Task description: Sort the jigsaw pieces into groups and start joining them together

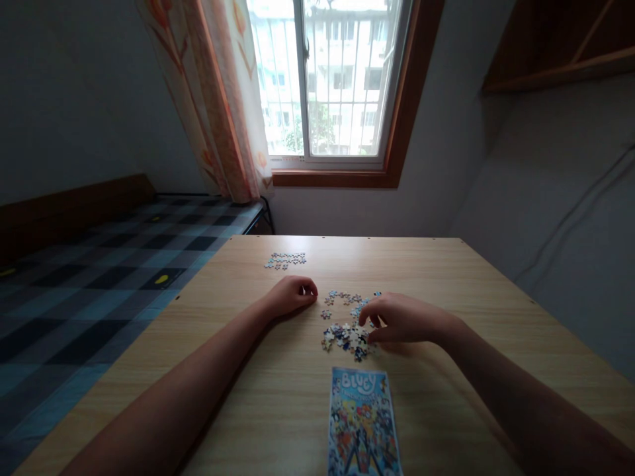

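My left hand (pixel 292 295) rests on the wooden table (pixel 446 277) with its fingers curled under into a loose fist; nothing shows in it. My right hand (pixel 399 318) hovers over a pile of small loose puzzle pieces (pixel 344 336), its fingers bent and its fingertips touching the pieces; whether it pinches one I cannot make out. More pieces (pixel 347 299) are scattered between the two hands. A small joined patch of pieces (pixel 285 260) lies farther back on the left. A colourful printed picture card (pixel 364 423) lies flat at the near edge.
A bed with a blue and black checked cover (pixel 99 277) runs along the table's left side. Behind the table are a window (pixel 337 79) with a patterned curtain (pixel 218 99) and a grey wall. A wooden shelf (pixel 560 46) hangs at the upper right.
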{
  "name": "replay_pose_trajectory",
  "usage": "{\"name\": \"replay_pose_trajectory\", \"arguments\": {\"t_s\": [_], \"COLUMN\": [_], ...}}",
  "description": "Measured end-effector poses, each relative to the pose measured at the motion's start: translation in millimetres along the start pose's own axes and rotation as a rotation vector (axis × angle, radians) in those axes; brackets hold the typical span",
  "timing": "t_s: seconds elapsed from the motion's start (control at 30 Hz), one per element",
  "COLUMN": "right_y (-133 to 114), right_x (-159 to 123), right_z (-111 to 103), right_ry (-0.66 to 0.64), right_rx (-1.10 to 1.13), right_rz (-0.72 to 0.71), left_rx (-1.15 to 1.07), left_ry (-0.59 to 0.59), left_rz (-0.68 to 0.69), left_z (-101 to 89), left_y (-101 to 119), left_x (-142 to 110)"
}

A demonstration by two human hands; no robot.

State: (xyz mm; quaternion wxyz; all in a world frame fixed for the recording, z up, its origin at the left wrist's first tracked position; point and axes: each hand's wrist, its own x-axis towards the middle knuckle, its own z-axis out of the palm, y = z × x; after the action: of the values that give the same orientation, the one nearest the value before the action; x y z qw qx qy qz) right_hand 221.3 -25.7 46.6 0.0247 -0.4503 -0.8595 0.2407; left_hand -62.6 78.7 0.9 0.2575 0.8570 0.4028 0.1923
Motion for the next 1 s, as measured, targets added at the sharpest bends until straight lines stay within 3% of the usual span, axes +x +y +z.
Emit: {"name": "replay_pose_trajectory", "arguments": {"t_s": [0.27,0.47,0.63,0.73,0.87,1.0], "right_y": [-17.1,-12.8,-1.6,4.8,12.8,7.5], "right_x": [5.8,12.0,8.6,1.6,-7.5,-8.3], "right_z": [16.4,24.3,11.9,-0.9,-10.3,-7.1], "right_ry": [0.074,0.14,0.123,0.14,0.008,-0.109], "right_rx": [-0.104,-0.064,0.165,0.155,0.07,0.085], "right_rz": [0.013,-0.022,-0.089,-0.065,-0.017,-0.066], "left_rx": [-0.015,-0.01,0.005,-0.002,-0.005,-0.007], "left_ry": [0.005,0.005,0.014,0.012,0.005,0.008], "left_rz": [0.02,0.018,0.017,0.016,0.005,0.002], "left_z": [0.5,1.6,2.1,2.0,1.4,1.2], "left_y": [-0.2,-1.4,-1.3,-1.7,-1.2,-0.1], "left_x": [0.0,0.4,0.0,0.0,0.3,0.1]}}
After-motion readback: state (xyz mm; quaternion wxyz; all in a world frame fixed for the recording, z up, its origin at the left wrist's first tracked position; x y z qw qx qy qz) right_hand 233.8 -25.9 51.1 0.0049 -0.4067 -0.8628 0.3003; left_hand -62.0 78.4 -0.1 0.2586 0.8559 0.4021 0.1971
